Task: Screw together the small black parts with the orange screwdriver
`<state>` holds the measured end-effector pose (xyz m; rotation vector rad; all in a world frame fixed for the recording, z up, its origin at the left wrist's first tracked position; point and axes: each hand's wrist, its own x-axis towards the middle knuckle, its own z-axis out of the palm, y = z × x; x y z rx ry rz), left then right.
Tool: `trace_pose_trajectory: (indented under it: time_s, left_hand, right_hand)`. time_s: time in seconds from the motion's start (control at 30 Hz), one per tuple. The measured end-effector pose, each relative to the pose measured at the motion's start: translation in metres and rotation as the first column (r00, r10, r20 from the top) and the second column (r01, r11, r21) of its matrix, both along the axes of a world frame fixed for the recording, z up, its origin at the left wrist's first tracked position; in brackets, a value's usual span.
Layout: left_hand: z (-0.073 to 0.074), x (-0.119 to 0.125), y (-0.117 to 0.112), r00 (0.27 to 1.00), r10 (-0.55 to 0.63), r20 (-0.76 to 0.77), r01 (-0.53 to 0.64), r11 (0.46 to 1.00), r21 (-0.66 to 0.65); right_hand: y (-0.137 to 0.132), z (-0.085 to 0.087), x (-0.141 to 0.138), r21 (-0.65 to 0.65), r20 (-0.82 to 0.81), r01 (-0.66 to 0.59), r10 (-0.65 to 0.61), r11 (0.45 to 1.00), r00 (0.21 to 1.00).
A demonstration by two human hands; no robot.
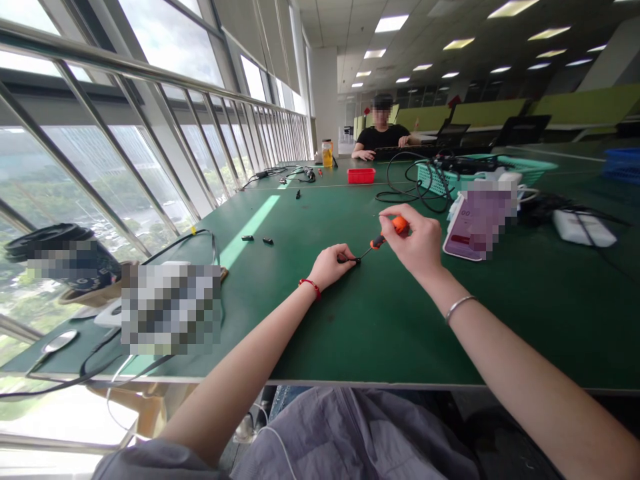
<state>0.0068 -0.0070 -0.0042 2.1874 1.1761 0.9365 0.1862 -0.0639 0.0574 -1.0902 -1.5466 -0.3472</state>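
My right hand [415, 243] is closed around the orange and black handle of a screwdriver [379, 241]. Its thin metal shaft slants down to the left. The tip meets a small black part [356, 260] that my left hand [331, 265] pinches against the green table [300, 320]. What kind of part it is I cannot make out, as my fingers cover much of it. Two more small black pieces, one [247, 238] beside the other [268, 241], lie to the left beyond my left hand. Another small black piece [299, 195] is farther back.
A phone [470, 223] leans at the right before a teal basket [530, 165] of black cables. A red tray [361, 176] stands farther back, near a seated person [383, 137]. At left are a lidded cup [65, 260] and cables by the railing. A white box [585, 228] lies far right.
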Motion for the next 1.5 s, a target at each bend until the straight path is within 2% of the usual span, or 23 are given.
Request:
trace_pose_trajectory:
  time_s: [0.2,0.4,0.63,0.93,1.03,1.23,1.4,1.5]
  left_hand:
    - [-0.0001,-0.0028,0.003,0.999,-0.032,0.003,0.032,0.999,0.01]
    - [-0.0003,-0.0047,0.0042,0.998,-0.057,0.028,0.057,0.998,0.004]
    - [-0.0017,-0.0048,0.005,0.996,-0.069,0.05,0.069,0.998,-0.011]
    - [-0.0006,-0.0047,0.0043,0.997,-0.061,0.047,0.062,0.998,-0.029]
    - [0.0,-0.0049,0.0035,0.997,-0.066,0.049,0.068,0.997,-0.023]
    - [0.0009,-0.0052,0.0026,0.997,-0.066,0.038,0.066,0.998,-0.01]
    - [0.0013,-0.005,0.002,0.998,-0.052,0.02,0.052,0.999,0.008]
    - [0.0009,-0.005,0.0017,0.999,-0.047,0.02,0.046,0.999,0.012]
  right_hand:
    - [-0.0013,-0.0005,0.0015,0.054,0.041,-0.138,0.135,0.989,0.99]
    - [-0.0022,0.001,-0.0001,0.036,0.086,-0.1,0.096,0.994,0.992]
    - [-0.0008,-0.0034,0.0011,0.066,0.126,-0.187,0.178,0.98,0.976]
    - [-0.0008,-0.0009,-0.0006,0.066,0.169,-0.078,0.065,0.995,0.983]
    - [-0.0017,-0.0006,0.0002,0.034,0.147,-0.085,0.079,0.996,0.986]
    - [-0.0024,-0.0024,-0.0002,0.03,0.083,-0.189,0.186,0.982,0.979]
    - [-0.0026,-0.0013,-0.0021,0.054,0.121,-0.104,0.097,0.993,0.988]
    - [-0.002,-0.0014,-0.0015,0.056,0.128,-0.097,0.09,0.994,0.988]
